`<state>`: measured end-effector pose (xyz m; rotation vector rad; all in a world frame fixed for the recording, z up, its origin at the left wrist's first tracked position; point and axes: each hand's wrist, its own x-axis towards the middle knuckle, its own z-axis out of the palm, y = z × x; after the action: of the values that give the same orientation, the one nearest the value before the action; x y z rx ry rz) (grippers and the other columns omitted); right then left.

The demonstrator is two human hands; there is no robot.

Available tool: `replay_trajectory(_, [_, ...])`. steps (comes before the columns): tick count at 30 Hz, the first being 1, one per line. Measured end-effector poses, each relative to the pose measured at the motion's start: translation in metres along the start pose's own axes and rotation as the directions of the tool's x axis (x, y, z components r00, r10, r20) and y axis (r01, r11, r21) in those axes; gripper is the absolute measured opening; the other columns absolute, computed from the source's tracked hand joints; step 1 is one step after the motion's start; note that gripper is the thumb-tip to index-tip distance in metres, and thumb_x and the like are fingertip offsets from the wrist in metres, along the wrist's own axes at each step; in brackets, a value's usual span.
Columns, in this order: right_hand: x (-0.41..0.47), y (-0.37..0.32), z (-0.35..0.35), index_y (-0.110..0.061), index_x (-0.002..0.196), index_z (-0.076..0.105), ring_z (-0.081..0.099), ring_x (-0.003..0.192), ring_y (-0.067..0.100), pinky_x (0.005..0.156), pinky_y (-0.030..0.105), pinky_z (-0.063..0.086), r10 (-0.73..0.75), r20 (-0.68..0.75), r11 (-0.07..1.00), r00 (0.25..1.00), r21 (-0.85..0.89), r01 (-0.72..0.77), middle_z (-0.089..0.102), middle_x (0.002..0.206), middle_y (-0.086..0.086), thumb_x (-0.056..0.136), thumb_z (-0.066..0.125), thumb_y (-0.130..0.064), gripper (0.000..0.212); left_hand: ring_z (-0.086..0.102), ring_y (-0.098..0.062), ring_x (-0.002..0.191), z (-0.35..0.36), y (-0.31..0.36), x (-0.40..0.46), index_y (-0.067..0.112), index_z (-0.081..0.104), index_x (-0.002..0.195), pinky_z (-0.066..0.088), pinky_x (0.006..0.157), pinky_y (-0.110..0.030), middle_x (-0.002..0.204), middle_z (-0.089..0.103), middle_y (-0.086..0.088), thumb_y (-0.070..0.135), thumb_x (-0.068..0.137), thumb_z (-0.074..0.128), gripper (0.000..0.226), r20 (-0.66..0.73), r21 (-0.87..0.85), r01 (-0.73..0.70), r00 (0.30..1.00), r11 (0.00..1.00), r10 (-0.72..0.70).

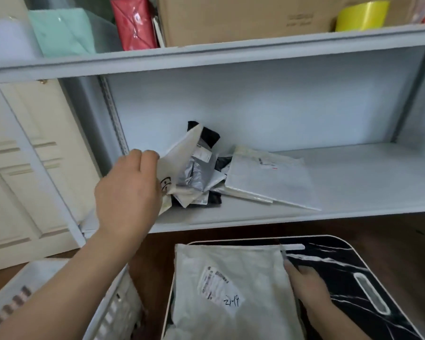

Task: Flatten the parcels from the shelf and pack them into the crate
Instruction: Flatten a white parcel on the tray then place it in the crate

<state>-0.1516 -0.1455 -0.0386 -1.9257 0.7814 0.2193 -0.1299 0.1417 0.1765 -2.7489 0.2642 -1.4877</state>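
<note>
Parcel at shelf front edge, L fingers pinching it, R fingers flat on white parcel.

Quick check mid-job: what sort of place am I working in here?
Probably a home storeroom or small parcel-sorting corner: a grey metal shelf holds loose mailers, cardboard boxes sit above, and a panelled door stands at left.

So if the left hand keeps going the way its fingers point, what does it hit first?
The left hand already pinches a cream mailer. Straight on, it likely meets the crumpled grey and black parcels behind it, then the shelf's back wall; depth is unclear.
</note>
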Motion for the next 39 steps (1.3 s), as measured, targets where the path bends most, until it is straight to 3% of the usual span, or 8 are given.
replay_trajectory(3, [-0.016, -0.051, -0.023, -0.012, 0.119, 0.054, 0.056, 0.114, 0.037, 0.089, 0.054, 0.050, -0.109, 0.309, 0.636, 0.945, 0.752, -0.172, 0.056, 0.121, 0.017, 0.077, 0.050, -0.073, 0.074, 0.054, -0.031, 0.060, -0.006, 0.052, -0.001, 0.005, 0.061, 0.094, 0.034, 0.041, -0.032, 0.072, 0.057, -0.013, -0.001, 0.076, 0.053, 0.021, -0.169, -0.113, -0.331, 0.936, 0.937, 0.310])
replay_trajectory(7, [-0.035, -0.103, -0.077, -0.010, 0.129, 0.053, 0.057, 0.116, 0.045, 0.098, 0.059, 0.044, -0.335, 0.336, 0.261, 0.880, 0.931, -0.257, 0.058, 0.127, 0.023, 0.074, 0.054, -0.071, 0.082, 0.049, -0.025, 0.059, 0.010, 0.094, -0.018, 0.010, 0.055, 0.089, 0.038, 0.051, -0.037, 0.070, 0.060, -0.007, -0.001, 0.087, 0.055, 0.011, -0.306, -0.220, -0.708, 0.703, 0.671, 0.641])
replay_trajectory(12, [-0.031, -0.111, -0.123, -0.011, 0.056, 0.075, 0.065, 0.044, 0.021, 0.036, 0.027, 0.050, -0.319, 0.188, 0.420, 0.929, 0.906, -0.040, 0.068, 0.057, 0.010, 0.094, 0.048, -0.028, 0.050, 0.052, -0.020, 0.063, 0.039, 0.114, -0.032, 0.014, 0.051, 0.080, 0.034, 0.059, -0.029, 0.077, 0.065, -0.003, 0.002, 0.085, 0.059, 0.015, -0.339, -0.224, -0.774, 0.632, 0.593, 0.697])
replay_trajectory(17, [0.002, -0.138, -0.132, -0.017, 0.128, 0.058, 0.071, 0.093, 0.030, 0.072, 0.050, 0.058, -0.413, 0.058, 0.406, 0.909, 0.905, 0.127, 0.071, 0.111, 0.011, 0.091, 0.057, -0.039, 0.043, 0.048, -0.024, 0.057, 0.062, 0.115, -0.016, 0.013, 0.047, 0.076, 0.033, 0.053, -0.033, 0.074, 0.064, -0.006, -0.006, 0.081, 0.054, 0.021, -0.321, -0.220, -0.709, 0.701, 0.670, 0.637])
replay_trajectory(22, [0.081, -0.184, -0.093, -0.024, 0.132, 0.050, 0.062, 0.099, 0.015, 0.087, 0.037, 0.053, -0.493, -0.154, 0.750, 0.857, 0.423, 0.508, 0.060, 0.122, -0.005, 0.095, 0.057, -0.034, 0.039, 0.045, -0.023, 0.051, 0.186, 0.133, 0.029, 0.009, 0.050, 0.072, 0.020, 0.043, -0.026, 0.063, 0.051, -0.008, -0.010, 0.044, 0.073, 0.041, 0.044, -0.269, -0.466, 0.868, 0.843, 0.494])
replay_trajectory(25, [0.088, -0.152, -0.061, -0.017, 0.150, 0.030, 0.040, 0.135, 0.020, 0.112, 0.043, 0.035, -0.451, -0.019, 0.855, 0.892, 0.278, 0.438, 0.034, 0.152, 0.000, 0.092, 0.060, -0.039, 0.069, 0.057, -0.026, 0.066, 0.209, 0.150, 0.015, 0.009, 0.062, 0.080, 0.029, 0.047, -0.027, 0.078, 0.056, -0.009, -0.002, 0.050, 0.081, 0.037, 0.445, -0.212, -0.371, 0.787, 0.904, 0.428])
replay_trajectory(29, [0.104, -0.118, -0.039, -0.017, 0.144, 0.039, 0.049, 0.117, 0.020, 0.098, 0.033, 0.040, -0.351, 0.081, 0.919, 0.933, 0.219, 0.327, 0.045, 0.138, 0.004, 0.094, 0.059, -0.032, 0.056, 0.049, -0.026, 0.110, 0.249, 0.154, -0.017, 0.013, 0.050, 0.120, 0.035, 0.074, -0.032, 0.119, 0.048, -0.006, -0.002, 0.084, 0.051, 0.039, 0.746, -0.222, -0.228, 0.587, 0.948, 0.315])
replay_trajectory(39, [0.099, 0.025, 0.008, -0.002, 0.122, 0.051, 0.055, 0.107, 0.033, 0.084, 0.035, 0.046, 0.027, -0.109, 0.968, 0.994, -0.246, -0.053, 0.059, 0.116, 0.019, 0.085, 0.065, -0.050, 0.062, 0.057, -0.040, 0.116, 0.236, 0.063, -0.094, 0.004, 0.059, 0.127, 0.049, 0.093, -0.050, 0.134, 0.054, -0.022, 0.000, 0.074, 0.072, 0.055, 0.452, -0.360, 0.096, 0.888, 0.928, 0.083])
